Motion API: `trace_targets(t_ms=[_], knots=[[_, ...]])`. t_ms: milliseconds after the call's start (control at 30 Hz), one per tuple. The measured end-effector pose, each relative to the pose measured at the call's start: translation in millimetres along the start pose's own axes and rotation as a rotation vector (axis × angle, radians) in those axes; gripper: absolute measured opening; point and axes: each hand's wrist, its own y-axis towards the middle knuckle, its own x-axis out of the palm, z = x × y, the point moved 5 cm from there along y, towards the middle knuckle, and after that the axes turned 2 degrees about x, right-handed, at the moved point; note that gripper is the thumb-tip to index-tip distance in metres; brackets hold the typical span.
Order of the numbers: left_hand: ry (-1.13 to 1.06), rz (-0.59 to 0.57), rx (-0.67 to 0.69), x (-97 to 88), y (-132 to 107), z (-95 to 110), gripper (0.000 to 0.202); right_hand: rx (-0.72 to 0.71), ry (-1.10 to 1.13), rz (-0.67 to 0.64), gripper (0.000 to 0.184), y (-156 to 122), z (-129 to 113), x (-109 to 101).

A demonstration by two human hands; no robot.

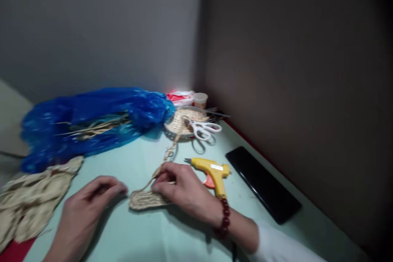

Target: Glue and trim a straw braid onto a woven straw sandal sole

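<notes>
My right hand [181,190] rests on a small flat coil of braided straw [144,199] on the pale green table [153,233], fingers curled and pressing its top edge. A braided straw cord [168,153] runs from the coil toward the back. My left hand [89,202] lies on the table just left of the coil, fingers bent and loosely together, holding nothing that I can see. A yellow glue gun [213,172] lies right behind my right hand.
White-handled scissors [204,129] lie on a round woven straw piece [181,125]. A blue plastic bag [92,120] with straw strips sits at back left, dried husks [30,200] at left. A black phone [264,184] lies by the right wall; a small cup [200,100] stands in the corner.
</notes>
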Motion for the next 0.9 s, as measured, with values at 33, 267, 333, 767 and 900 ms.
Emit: trace_targets(t_ms=[33, 267, 333, 767, 900], knots=[[-0.012, 0.006, -0.044, -3.8, 0, 3, 0.015, 0.0, 0.029, -0.013, 0.003, 1, -2, -1], [-0.131, -0.01, -0.108, 0.3, 5, 4, 0.011, 0.006, 0.115, -0.014, 0.008, 3, -15, -5], [-0.141, -0.032, -0.104, 2.6, 4, 3, 0.01, 0.013, 0.126, 0.0, 0.011, 3, -14, -6], [-0.369, -0.243, -0.119, 16.4, -8, -1, 0.031, 0.078, 0.236, -0.035, 0.013, 3, -5, -2], [-0.316, -0.218, -0.151, 15.5, -12, -1, 0.037, 0.103, 0.313, -0.054, 0.015, 2, -6, 1]])
